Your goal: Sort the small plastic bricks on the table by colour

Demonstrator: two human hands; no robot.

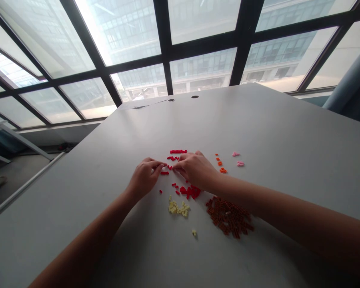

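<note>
Small red pieces lie between my two hands on the white table. My left hand is closed in a pinch at their left side, just above a short red strip; whatever its fingertips hold is too small to tell. My right hand comes in from the right, fingers pressed together at the red pieces, and its grip is also too small to make out. Beyond the hands lie a longer red row and a broken red row. A red pile sits nearer me.
Pale yellow pieces and a brown pile lie on the near side, the brown one beside my right forearm. Orange pieces and pink pieces sit right of my right hand. Windows stand behind the table.
</note>
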